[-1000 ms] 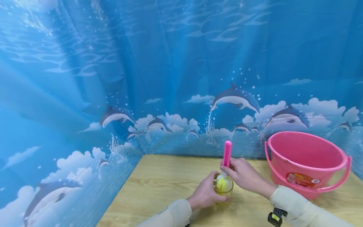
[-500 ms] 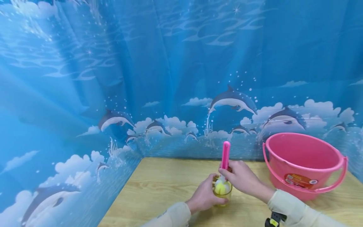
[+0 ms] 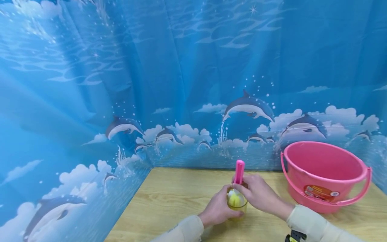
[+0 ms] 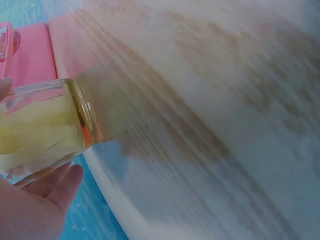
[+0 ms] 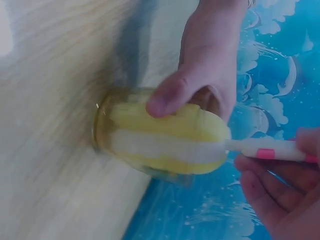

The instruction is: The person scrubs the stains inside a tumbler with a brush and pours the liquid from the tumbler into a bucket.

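A clear, yellow-tinted glass is gripped round its side by my left hand, thumb at the front. Inside it sits the yellow-and-white sponge head of a bottle brush, filling most of the glass in the right wrist view. My right hand pinches the brush by its pink-and-white handle, just above the glass's rim. The handle points up, leaning slightly. In the left wrist view the glass's thick base shows close over the table, with left-hand fingers under its side.
A pink bucket with its handle hanging down stands on the wooden table, right of my hands. A blue dolphin-print curtain hangs behind and along the left side of the table.
My right hand has lowered, and the brush has gone deeper into the glass, its handle top now lower. My left hand keeps its grip on the glass. The view shifted slightly.
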`<state>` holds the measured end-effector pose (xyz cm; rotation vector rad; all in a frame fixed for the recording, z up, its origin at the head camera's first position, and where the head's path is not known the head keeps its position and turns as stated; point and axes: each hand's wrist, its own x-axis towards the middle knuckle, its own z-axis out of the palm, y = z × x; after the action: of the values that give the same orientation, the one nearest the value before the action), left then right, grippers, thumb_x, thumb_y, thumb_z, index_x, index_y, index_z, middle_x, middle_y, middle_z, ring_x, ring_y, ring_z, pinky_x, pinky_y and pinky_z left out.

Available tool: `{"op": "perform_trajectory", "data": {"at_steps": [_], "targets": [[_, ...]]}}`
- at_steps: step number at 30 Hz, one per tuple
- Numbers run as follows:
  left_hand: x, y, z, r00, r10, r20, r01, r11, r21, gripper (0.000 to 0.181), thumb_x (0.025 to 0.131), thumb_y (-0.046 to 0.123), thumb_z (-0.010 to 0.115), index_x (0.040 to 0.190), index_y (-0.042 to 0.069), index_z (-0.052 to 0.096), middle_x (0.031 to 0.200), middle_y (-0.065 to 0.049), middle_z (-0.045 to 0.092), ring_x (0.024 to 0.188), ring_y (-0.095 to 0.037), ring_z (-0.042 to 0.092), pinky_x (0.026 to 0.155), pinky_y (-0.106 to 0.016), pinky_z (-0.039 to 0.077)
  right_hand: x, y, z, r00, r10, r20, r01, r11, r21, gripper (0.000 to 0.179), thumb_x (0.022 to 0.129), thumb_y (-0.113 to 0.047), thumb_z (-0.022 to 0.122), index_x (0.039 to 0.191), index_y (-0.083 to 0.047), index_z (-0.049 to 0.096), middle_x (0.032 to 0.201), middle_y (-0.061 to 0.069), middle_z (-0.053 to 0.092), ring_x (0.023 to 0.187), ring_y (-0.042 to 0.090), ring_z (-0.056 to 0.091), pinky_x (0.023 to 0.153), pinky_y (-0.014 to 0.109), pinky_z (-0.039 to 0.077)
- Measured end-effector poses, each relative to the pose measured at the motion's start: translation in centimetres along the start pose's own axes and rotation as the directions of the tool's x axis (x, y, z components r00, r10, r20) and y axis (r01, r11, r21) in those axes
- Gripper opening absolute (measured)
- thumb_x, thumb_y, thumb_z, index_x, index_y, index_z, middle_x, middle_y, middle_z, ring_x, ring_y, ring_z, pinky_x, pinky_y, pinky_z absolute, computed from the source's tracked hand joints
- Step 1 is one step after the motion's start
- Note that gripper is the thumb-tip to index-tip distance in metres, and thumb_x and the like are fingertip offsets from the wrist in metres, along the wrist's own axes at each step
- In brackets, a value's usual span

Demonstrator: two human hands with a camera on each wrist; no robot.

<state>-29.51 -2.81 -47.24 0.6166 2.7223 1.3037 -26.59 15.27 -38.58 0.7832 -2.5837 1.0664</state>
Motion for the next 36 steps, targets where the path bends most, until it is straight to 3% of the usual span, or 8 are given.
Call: {"op": "perform_trajectory", "data": {"at_steps": [12, 21, 24, 28, 32, 36], "targets": [[0.0, 0.0, 0.0, 1.000, -0.016, 0.010, 0.016, 1.000, -0.003, 0.087, 0.065, 0.035, 0.094, 0.139, 0.025, 0.049, 0.128, 0.012, 0.061, 0.111, -0.009, 0.062, 0.095, -0.031, 0.053, 0.6, -0.7, -1.1, 0.991, 0.116, 0.064, -0.115, 0.993, -0.019, 0.013, 0.099, -0.022, 0.063, 0.097, -0.012, 0.071, 0.066, -0.005, 0.058, 0.053, 0.006, 0.047, 0.047, 0.023, 0.043], [0.0, 0.1, -0.1, 1.000, -0.015, 0.000, 0.015, 0.999, 0.048, 0.090, 0.065, 0.039, 0.094, 0.140, 0.024, 0.048, 0.125, 0.010, 0.063, 0.108, -0.007, 0.061, 0.094, -0.032, 0.052, 0.6, -0.7, -0.7, 0.981, 0.193, 0.026, -0.194, 0.978, 0.070, 0.012, 0.099, -0.020, 0.062, 0.100, -0.011, 0.071, 0.074, -0.002, 0.066, 0.061, 0.012, 0.055, 0.051, 0.026, 0.047], [0.0, 0.1, -0.1, 1.000, -0.015, 0.003, 0.015, 0.999, 0.045, 0.090, 0.065, 0.039, 0.094, 0.141, 0.023, 0.048, 0.122, 0.011, 0.063, 0.104, -0.005, 0.060, 0.093, -0.030, 0.051, 0.5, -0.6, -0.4, 0.984, 0.180, 0.007, -0.180, 0.981, 0.073, 0.011, 0.100, -0.020, 0.062, 0.100, -0.013, 0.071, 0.077, -0.002, 0.067, 0.063, 0.011, 0.057, 0.054, 0.025, 0.049], [0.2, 0.1, 0.0, 0.999, -0.033, 0.013, 0.032, 0.999, 0.031, 0.090, 0.066, 0.040, 0.093, 0.142, 0.026, 0.047, 0.120, 0.014, 0.062, 0.101, -0.002, 0.059, 0.092, -0.029, 0.051, 0.2, -0.3, -0.1, 0.995, 0.100, -0.003, -0.100, 0.995, 0.030, 0.010, 0.100, -0.022, 0.063, 0.099, -0.015, 0.070, 0.080, -0.006, 0.069, 0.063, 0.006, 0.056, 0.056, 0.023, 0.048], [0.2, 0.1, 0.0, 0.999, -0.052, 0.015, 0.052, 0.998, 0.033, 0.091, 0.066, 0.042, 0.093, 0.143, 0.028, 0.046, 0.124, 0.014, 0.061, 0.107, -0.004, 0.059, 0.096, -0.033, 0.051, 0.0, -0.1, 0.0, 1.000, 0.021, -0.005, -0.021, 1.000, -0.010, 0.010, 0.099, -0.023, 0.064, 0.098, -0.016, 0.071, 0.078, -0.007, 0.069, 0.058, 0.002, 0.050, 0.054, 0.022, 0.046], [0.2, 0.2, 0.1, 0.998, -0.063, 0.009, 0.063, 0.997, 0.037, 0.092, 0.065, 0.040, 0.094, 0.144, 0.030, 0.046, 0.131, 0.011, 0.061, 0.113, -0.009, 0.059, 0.098, -0.037, 0.052, 0.1, -0.4, -0.2, 1.000, -0.006, 0.010, 0.006, 0.999, -0.044, 0.011, 0.098, -0.024, 0.065, 0.095, -0.016, 0.071, 0.073, -0.008, 0.066, 0.056, 0.001, 0.049, 0.052, 0.022, 0.046]]}}
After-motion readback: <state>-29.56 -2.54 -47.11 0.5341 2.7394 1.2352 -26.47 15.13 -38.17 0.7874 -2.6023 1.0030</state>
